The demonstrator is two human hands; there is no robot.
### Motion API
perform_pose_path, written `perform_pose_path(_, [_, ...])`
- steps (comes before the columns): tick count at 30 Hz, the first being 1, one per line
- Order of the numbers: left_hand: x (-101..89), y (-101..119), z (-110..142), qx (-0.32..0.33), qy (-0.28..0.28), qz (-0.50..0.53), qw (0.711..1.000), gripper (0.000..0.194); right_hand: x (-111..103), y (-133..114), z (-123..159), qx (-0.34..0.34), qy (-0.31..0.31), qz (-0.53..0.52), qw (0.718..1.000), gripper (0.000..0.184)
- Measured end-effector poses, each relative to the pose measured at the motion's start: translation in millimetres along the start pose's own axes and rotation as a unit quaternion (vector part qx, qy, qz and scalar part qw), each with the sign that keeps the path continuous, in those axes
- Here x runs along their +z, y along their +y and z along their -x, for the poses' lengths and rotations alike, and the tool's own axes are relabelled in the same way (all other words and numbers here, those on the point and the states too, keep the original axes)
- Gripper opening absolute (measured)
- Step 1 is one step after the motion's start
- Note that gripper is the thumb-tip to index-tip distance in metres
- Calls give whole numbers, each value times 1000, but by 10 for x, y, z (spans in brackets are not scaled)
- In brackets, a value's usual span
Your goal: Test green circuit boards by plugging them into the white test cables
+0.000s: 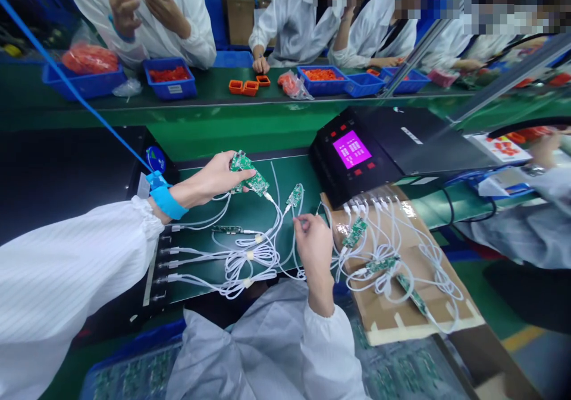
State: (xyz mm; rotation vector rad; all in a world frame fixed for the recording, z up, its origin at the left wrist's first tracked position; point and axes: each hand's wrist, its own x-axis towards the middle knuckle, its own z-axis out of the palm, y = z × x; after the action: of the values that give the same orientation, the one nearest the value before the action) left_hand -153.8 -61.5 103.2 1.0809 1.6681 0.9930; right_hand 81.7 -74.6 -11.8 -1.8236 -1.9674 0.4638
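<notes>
My left hand (pixel 218 177) grips several green circuit boards (pixel 248 172) held together above the dark green mat (pixel 250 209); a white cable is plugged into the lowest one. My right hand (pixel 313 245) pinches a thin white cable (pixel 298 218) that leads up to a small green board (pixel 295 195). Tangled white cables (pixel 245 257) lie on the mat between both hands. A blue wrist strap (pixel 167 200) with a blue cord sits on my left wrist.
A black tester (pixel 357 150) with a magenta screen stands to the right, its cables running to boards (pixel 354 232) on a cardboard sheet (pixel 401 316). Trays of boards (pixel 134 376) lie near me. Across the green belt, people in white coats sit by blue bins (pixel 169 78) of orange parts.
</notes>
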Motion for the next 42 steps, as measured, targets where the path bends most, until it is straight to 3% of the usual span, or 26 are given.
perform_pose_path(4, [-10,21,12,-5,16,-24,1000,21,-9,-225,-47,29,-73,124,989,28])
perform_pose_path(8, [-7,50,23,-6,13,-23,1000,20,5,-299,-219,38,-112,197,973,29])
perform_pose_path(17, [-13,-24,-50,-7,7,-13,1000,25,128,-270,-338,1,-88,208,974,24])
perform_pose_path(20, [-42,-86,-78,12,3,-4,1000,37,112,-223,-306,-10,-79,159,984,20])
perform_pose_path(24, [-61,-119,-89,38,22,-3,999,48,36,-132,-190,-74,-28,10,997,13])
perform_pose_path(29, [-52,-90,-52,64,25,-62,996,50,-55,-104,-63,-148,76,-178,970,12])
perform_pose_path(35, [-20,-181,-34,148,36,-198,968,51,-3,-424,-38,-143,58,-357,921,17])
perform_pose_path(42, [24,-188,0,173,29,-319,931,46,163,-822,27,-218,173,-338,899,18])
